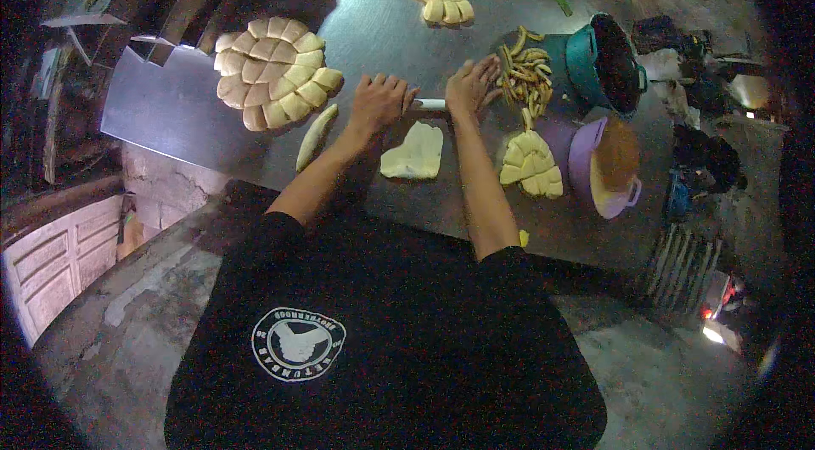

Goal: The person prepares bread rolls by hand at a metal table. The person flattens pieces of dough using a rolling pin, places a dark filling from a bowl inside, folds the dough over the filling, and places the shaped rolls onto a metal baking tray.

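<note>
Apparently, rolling-out step: left hand [382, 100] curled, right hand [472, 90] outstretched, over white rolling pin [433, 104] beyond flattened dough [413, 153]; next move likely needs even pull toward desk's near edge [577, 238].

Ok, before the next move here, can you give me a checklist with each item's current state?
1. Left hand on the white rolling pin: ok.
2. Right hand on the pin's other end: ok.
3. Flattened dough sheet on the metal table, nearer the person than the pin: ok.
4. Right fingertips well clear of the banana pieces: not ok, they are right beside them.
5. Sheet thickness even: cannot tell.
</note>
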The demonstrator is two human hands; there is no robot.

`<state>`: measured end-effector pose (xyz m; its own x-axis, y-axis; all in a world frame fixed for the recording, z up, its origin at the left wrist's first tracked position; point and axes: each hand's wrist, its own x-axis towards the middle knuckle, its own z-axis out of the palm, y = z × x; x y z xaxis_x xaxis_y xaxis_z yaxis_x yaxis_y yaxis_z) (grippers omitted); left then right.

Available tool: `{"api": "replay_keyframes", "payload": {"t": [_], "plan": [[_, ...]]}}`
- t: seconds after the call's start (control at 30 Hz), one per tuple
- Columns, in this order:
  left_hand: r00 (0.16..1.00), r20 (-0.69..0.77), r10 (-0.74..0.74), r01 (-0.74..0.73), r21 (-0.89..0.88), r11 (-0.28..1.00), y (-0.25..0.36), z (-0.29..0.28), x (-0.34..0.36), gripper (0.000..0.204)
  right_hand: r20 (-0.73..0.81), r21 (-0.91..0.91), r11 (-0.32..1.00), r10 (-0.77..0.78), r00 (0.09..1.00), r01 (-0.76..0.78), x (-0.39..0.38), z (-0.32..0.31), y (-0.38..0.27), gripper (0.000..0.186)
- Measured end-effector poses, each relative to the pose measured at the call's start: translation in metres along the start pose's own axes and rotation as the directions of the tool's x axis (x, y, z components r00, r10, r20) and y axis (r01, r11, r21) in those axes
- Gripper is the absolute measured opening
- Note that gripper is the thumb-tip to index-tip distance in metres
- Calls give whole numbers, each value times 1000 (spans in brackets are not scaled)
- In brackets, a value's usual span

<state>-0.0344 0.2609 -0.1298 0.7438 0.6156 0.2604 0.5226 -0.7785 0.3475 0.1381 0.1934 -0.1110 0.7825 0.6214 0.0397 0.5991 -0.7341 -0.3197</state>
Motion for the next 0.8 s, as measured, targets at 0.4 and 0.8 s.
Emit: {"api": "replay_keyframes", "payload": {"t": [0.4, 0.8], "plan": [[986, -111, -124, 137, 120, 983, 7, 2, -40, 71, -205, -258, 877, -459, 864, 405, -74, 3, 33, 62], [982, 117, -147, 124, 184, 975, 56, -30, -154, 55, -11, 6, 949, -316, 949, 316, -173, -15, 67, 55]]}}
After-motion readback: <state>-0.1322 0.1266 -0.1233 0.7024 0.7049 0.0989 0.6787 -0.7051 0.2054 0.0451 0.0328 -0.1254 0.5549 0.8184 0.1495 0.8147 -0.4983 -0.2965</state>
